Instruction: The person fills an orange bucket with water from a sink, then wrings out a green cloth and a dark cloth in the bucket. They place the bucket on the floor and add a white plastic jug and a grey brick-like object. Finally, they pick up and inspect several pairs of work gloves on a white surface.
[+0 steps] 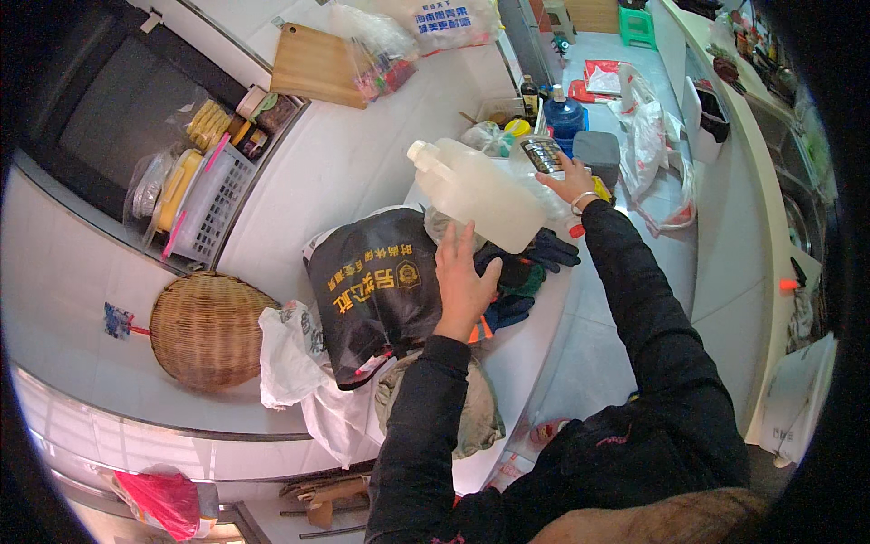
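My left hand [465, 275] is spread, palm down, over the edge of a black bag with gold lettering [380, 285]. Its fingertips are close to the lower side of a translucent white plastic jug [476, 194] with a white cap, lying tilted; whether they touch it I cannot tell. My right hand [571, 182], with a bangle at the wrist, has thumb and fingers on a clear plastic bottle [540, 155] that bears a dark label. A red cap [576, 231] shows at the bottle's near end. Dark work gloves [550, 250] lie below the jug.
A blue water bottle [564, 119] and a grey container [597, 155] stand beyond my right hand. White plastic bags [642, 139] lie on the floor to the right. On the left wall hangs a woven bamboo basket [204, 330]; a wooden cutting board [318, 64] is farther up.
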A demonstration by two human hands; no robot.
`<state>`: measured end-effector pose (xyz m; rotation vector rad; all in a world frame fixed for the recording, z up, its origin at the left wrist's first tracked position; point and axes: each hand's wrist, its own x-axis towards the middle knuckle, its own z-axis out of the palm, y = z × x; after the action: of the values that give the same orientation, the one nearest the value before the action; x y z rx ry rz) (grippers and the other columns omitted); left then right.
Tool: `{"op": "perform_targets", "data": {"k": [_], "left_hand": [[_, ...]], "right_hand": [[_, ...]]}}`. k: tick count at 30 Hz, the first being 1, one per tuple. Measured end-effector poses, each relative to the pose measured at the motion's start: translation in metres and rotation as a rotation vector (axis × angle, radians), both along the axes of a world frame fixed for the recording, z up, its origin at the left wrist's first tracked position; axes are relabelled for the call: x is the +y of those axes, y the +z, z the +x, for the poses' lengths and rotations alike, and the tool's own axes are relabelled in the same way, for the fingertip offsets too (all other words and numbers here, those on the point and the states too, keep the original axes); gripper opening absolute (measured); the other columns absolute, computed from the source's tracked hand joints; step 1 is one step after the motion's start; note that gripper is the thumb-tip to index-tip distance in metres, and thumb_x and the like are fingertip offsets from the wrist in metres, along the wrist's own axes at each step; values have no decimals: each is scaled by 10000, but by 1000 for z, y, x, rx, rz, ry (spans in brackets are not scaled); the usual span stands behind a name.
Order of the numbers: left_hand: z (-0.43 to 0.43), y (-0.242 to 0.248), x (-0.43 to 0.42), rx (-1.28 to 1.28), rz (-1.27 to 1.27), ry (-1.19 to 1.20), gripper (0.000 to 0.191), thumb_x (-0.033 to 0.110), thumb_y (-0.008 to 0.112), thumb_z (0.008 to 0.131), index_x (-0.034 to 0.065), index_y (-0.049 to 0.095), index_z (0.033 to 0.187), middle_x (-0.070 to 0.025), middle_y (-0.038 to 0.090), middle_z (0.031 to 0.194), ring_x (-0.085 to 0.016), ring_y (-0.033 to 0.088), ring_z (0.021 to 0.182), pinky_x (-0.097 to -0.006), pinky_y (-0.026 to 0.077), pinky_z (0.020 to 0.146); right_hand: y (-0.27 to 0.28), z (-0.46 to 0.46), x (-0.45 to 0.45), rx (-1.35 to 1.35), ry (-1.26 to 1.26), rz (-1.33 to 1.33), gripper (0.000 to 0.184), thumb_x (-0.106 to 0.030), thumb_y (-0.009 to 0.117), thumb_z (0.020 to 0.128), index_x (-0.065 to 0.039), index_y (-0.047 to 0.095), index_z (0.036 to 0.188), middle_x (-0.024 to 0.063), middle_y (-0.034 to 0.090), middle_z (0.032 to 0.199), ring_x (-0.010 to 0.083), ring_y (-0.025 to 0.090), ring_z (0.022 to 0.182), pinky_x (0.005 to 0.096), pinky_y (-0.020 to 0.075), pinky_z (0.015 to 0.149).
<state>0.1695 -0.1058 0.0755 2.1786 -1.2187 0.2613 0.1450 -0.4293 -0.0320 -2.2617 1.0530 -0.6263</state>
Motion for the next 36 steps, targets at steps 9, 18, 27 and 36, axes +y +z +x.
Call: {"op": "perform_targets", "data": {"k": [9,18,27,36], "left_hand": [[-7,-3,7,-15,0,16,758,215,721,739,123,389,1414,-231,325,1446,-419,329,1301,-486,288,1077],[-15,-5,11,-61,4,1,717,200,716,744,111,422,1392,-224,333,1442,-406,331,1307,-480,286,1079],[-31,-10,10,-6,-16,-28,706,182,712,753,75,423,1388,-239,352,1437,-407,351,1293,-462,288,1083],[-32,-20,22,52,-8,-12,683,176,703,757,68,429,1373,-209,379,1408,-390,366,1276,-460,302,1070]], "right_hand": [[8,7,17,-59,12,-148,805,-709,600,722,-174,544,1321,205,416,1406,407,401,1278,541,343,1020],[-30,11,-16,-53,-228,54,812,-709,526,776,-99,546,1311,245,488,1332,415,440,1240,550,342,1012],[-17,3,-19,-111,-159,73,845,-682,558,769,5,561,1260,261,612,1153,409,554,1127,492,422,953],[-17,13,-14,2,-177,-29,813,-688,559,766,-78,530,1303,239,537,1269,408,523,1160,502,421,950]]}}
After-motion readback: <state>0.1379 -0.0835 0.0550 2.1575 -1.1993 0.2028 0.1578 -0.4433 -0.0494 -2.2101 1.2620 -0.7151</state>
